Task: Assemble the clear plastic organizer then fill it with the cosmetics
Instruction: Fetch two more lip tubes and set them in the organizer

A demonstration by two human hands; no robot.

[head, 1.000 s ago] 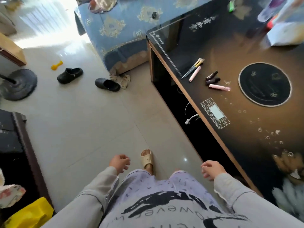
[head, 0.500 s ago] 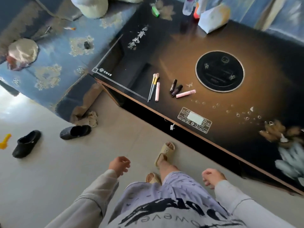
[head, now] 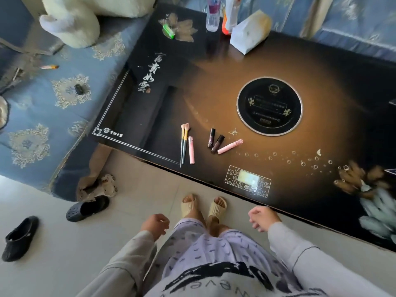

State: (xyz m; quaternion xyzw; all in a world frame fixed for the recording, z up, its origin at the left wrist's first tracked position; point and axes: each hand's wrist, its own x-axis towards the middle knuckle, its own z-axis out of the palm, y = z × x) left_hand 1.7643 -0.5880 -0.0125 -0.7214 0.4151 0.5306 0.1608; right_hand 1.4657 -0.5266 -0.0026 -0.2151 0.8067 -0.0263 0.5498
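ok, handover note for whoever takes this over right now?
Left hand: empty, loosely curled, off the table.
Right hand: empty, by the table edge.
Cosmetics lie loose on the table: two makeup brushes, a pink tube beside them, two dark lip tubes, a second pink tube.
No clear organizer in view.
Done: nothing.
Left: find and assemble the organizer, then fill it.

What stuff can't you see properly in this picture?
- Clear plastic organizer: nowhere in the head view, so its whereabouts can't be told.
- Bottle at the table's far edge: its top is cut off by the picture's upper edge.
- Plush toy: mostly cut off at the top.
- Labels on the two dark tubes: too small to read.
- Left hand and right hand: fingers curled, palms hidden.
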